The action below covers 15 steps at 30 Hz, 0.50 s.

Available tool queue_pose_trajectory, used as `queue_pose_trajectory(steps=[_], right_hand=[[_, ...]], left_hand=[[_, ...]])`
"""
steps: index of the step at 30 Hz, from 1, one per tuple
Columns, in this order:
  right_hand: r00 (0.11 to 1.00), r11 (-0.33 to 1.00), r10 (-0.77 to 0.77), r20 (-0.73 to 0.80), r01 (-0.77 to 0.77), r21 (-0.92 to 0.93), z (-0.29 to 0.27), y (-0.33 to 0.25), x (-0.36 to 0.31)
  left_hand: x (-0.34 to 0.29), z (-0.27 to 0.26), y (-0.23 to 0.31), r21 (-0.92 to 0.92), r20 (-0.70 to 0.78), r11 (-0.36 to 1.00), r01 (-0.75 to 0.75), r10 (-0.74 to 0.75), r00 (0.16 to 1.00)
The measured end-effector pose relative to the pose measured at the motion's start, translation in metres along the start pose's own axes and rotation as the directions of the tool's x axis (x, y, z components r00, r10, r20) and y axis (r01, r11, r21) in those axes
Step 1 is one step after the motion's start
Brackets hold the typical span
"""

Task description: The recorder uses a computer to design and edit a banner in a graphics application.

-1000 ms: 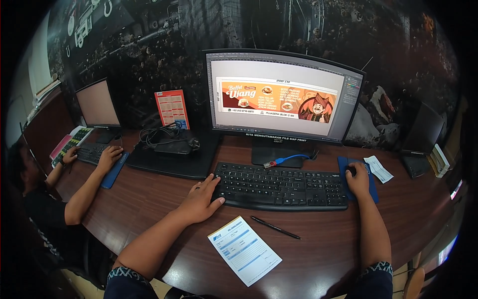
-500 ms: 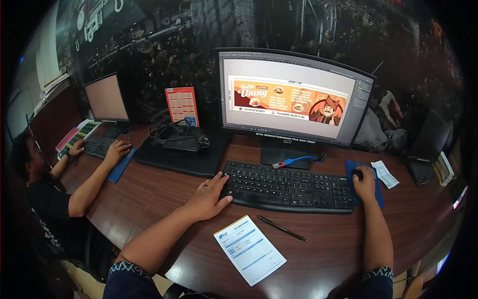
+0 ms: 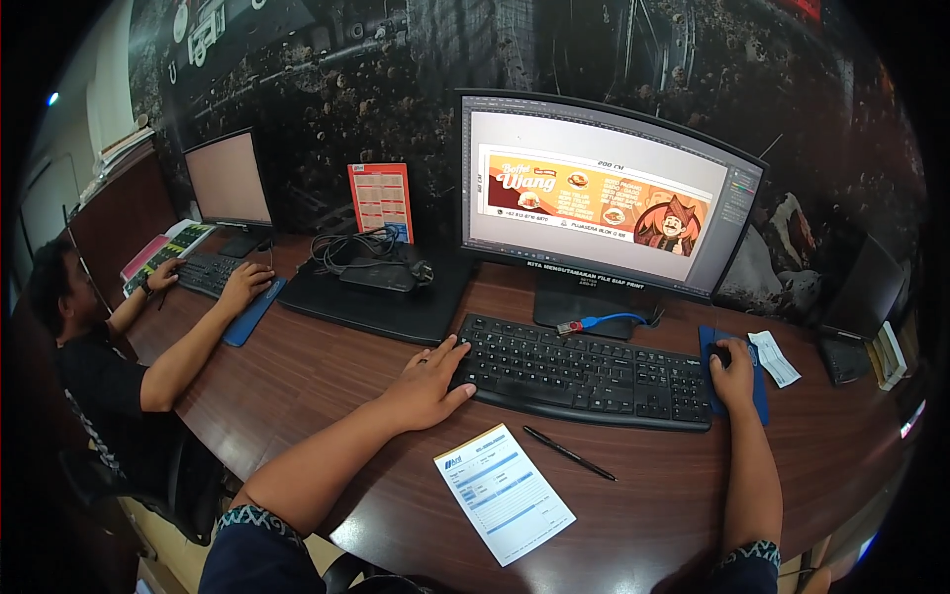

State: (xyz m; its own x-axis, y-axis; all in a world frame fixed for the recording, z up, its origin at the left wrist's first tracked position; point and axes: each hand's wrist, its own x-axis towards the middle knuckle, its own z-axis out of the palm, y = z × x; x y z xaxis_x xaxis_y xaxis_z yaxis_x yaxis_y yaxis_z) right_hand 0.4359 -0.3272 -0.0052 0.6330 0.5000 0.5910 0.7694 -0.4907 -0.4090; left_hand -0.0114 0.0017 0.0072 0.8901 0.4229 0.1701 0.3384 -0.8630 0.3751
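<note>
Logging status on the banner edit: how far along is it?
Done: an orange banner layout fills the monitor. In hand: left hand rests at the keyboard edge, right hand covers the mouse. Left: cannot tell; the printed form and pen lie untouched.

one head-worn fisheye view, looking down and forward over a desk

the camera sits above the person's forearms, which enter from the lower edge, and faces the monitor [image 3: 604, 203] and dark wall behind. the keyboard [image 3: 584, 371] lies close below centre; a co-worker [image 3: 94, 366] sits far left near the rim. straight edges bow outward and the corners go black. no second view shares the scene.
</note>
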Motion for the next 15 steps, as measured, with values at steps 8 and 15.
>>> queue_pose_trajectory(steps=[8, 15], right_hand=[[1.0, 1.0, -0.013, -0.025, 0.013, 0.007, -0.0003, -0.0038, -0.0006], [1.0, 1.0, -0.019, -0.001, 0.019, 0.002, 0.0008, 0.0, 0.0007]], left_hand=[[-0.0015, -0.0022, 0.0014, -0.042, 0.0, 0.999, -0.004, 0.004, 1.0], [-0.0012, -0.0025, 0.0003, -0.041, 0.003, 0.999, -0.002, 0.002, 1.0]])
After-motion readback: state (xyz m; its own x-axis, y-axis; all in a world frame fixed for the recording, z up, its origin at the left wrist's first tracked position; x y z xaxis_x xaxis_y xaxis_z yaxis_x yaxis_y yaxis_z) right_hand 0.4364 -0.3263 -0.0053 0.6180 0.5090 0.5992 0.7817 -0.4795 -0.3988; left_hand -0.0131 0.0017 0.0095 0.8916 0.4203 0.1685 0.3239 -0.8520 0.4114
